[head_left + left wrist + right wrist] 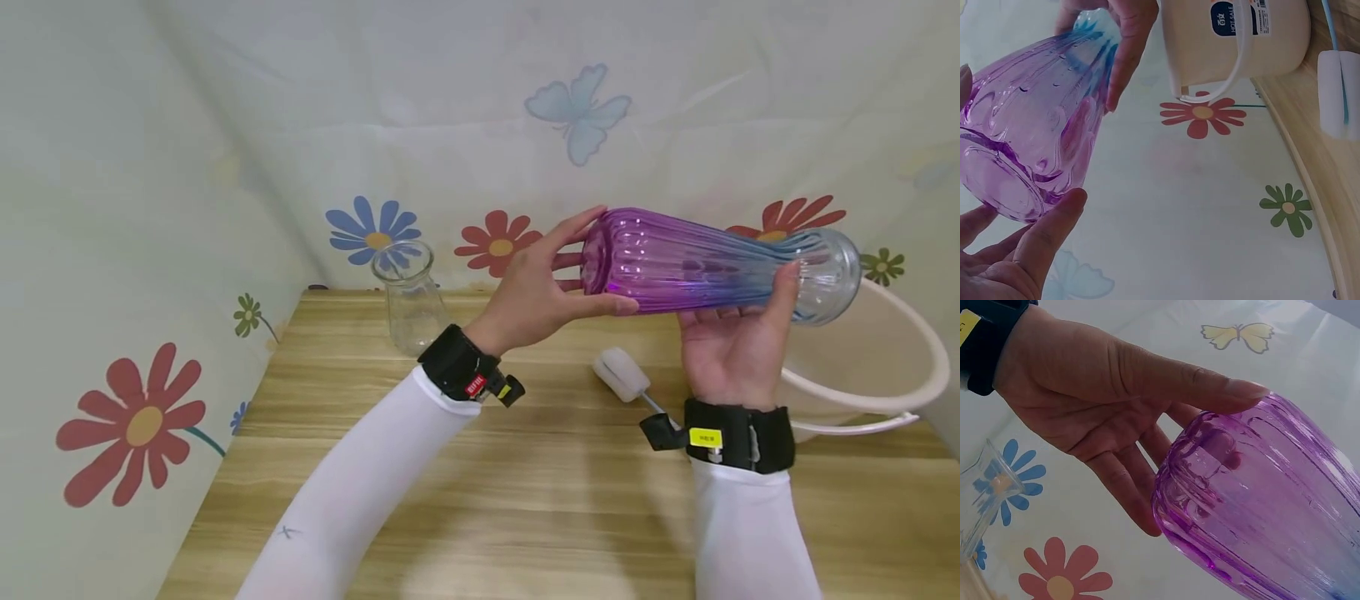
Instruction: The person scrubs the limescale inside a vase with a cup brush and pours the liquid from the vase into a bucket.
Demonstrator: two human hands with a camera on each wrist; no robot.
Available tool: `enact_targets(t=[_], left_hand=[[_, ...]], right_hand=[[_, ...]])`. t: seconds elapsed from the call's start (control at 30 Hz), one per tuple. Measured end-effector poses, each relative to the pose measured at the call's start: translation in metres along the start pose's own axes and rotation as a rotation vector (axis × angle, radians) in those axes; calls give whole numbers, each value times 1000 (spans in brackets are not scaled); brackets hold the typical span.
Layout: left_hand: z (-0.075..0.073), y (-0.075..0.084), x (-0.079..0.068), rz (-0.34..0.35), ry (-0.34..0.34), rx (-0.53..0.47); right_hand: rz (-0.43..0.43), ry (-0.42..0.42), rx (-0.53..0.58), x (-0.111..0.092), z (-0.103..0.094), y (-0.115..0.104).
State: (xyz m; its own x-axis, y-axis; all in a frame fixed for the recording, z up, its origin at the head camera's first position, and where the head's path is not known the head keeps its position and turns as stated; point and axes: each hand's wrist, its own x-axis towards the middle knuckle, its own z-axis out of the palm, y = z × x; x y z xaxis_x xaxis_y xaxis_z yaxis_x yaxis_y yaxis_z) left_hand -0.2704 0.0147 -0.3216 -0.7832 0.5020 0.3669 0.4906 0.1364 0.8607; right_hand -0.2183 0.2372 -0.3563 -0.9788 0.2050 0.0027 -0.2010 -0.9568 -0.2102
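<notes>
A ribbed glass vase (675,262), purple shading through blue to clear, lies sideways in the air between both hands. My left hand (536,287) holds its purple base end, fingers spread around the rim of the base. Under the clear, flared end, my right hand (738,350) grips the vase with the thumb over its near side. In the left wrist view, the vase (1041,119) has its base towards the camera, and the right hand (1132,47) wraps the blue part. The right wrist view shows the left hand (1104,387) at the purple base; the right hand is outside it.
A clear glass vase (412,312) stands at the table's back left. A white sponge brush (622,375) with a bluish handle lies on the wooden table (525,500), partly behind the right wrist. At right is a cream bucket (862,362) with a handle. Printed cloth walls enclose the table.
</notes>
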Motion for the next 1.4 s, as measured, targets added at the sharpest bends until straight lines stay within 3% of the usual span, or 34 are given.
enact_targets(t=[0.17, 0.37, 0.47, 0.63, 0.9, 1.4], left_hand=[[1, 8, 3, 27, 9, 85], [6, 24, 10, 81, 17, 288], [10, 33, 15, 97, 3, 342], [15, 44, 24, 112, -39, 383], [19, 47, 28, 129, -78, 393], [21, 54, 35, 91, -136, 398]], right_hand=[[23, -6, 69, -1, -1, 2], [68, -11, 183, -1, -3, 2], [75, -29, 228, -1, -3, 3], [57, -55, 286, -1, -3, 3], [79, -43, 344, -1, -7, 0], [36, -35, 379, -3, -7, 0]])
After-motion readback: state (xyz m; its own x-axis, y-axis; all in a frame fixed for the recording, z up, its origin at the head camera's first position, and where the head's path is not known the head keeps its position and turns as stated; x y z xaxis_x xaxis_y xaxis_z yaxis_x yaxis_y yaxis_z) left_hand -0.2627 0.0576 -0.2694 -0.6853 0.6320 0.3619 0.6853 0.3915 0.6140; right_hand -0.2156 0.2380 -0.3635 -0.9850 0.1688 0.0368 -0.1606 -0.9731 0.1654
